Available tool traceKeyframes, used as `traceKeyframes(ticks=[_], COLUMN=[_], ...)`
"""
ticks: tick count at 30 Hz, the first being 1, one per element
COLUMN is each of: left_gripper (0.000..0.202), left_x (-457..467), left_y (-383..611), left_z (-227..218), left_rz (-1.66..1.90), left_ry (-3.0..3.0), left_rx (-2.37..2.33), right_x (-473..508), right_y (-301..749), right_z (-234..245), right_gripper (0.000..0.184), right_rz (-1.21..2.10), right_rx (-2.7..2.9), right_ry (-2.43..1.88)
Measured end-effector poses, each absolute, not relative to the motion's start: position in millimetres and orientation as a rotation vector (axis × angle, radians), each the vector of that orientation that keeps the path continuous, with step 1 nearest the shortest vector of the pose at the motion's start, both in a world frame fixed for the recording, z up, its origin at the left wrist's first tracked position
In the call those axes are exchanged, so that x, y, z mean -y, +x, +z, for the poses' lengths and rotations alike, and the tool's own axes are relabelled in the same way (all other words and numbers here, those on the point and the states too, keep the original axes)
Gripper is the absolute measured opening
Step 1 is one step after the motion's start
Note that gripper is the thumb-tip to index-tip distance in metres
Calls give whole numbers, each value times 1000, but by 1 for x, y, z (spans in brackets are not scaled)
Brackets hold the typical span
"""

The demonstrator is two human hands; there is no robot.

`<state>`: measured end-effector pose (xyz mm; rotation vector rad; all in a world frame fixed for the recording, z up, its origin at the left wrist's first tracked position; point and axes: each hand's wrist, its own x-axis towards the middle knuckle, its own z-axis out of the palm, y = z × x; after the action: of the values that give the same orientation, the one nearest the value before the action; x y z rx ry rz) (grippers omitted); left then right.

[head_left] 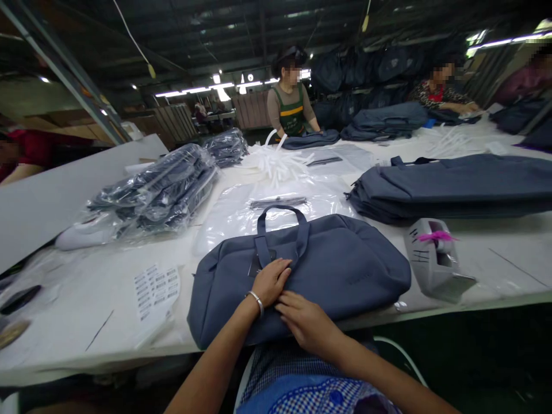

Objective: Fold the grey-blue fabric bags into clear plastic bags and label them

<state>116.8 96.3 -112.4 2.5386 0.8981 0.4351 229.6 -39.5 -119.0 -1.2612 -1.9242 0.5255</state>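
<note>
A dark blue-grey bag (336,264) lies flat on the table in front of me. Its looped handle (282,208) points away from me, and a small dark tag (255,265) shows at the handle's base. My left hand (271,282), with a bracelet at the wrist, rests on the bag just below the handle, fingers laid out over the fabric. Close beside it, my right hand (304,316) lies on the bag's near side with fingers extended. Nothing shows in either hand, though the undersides of the fingers are hidden.
Clear plastic bags (228,210) lie behind the bag. Plastic-wrapped bags (159,184) are piled left, above a barcode label sheet (156,293). Right are a tape dispenser (437,267) and stacked bags (452,187). White strips (280,161) lie farther back; a co-worker (291,103) stands across the table.
</note>
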Motion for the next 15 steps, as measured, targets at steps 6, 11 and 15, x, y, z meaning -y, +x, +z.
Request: traceKeyframes(ticks=[6, 11, 15], left_gripper=[35, 34, 38], left_x=[-97, -97, -94], left_y=[113, 114, 118], left_z=[-127, -130, -142], left_rz=[475, 498, 420], left_ry=[2619, 2672, 2781], left_rx=[-785, -756, -798], right_x=[125, 115, 33], right_y=[261, 258, 249], right_z=[-143, -121, -88], right_gripper=[52, 40, 28], right_rz=[1120, 1048, 552], right_rx=[1069, 1204, 1642], right_ry=[-1588, -1531, -1294])
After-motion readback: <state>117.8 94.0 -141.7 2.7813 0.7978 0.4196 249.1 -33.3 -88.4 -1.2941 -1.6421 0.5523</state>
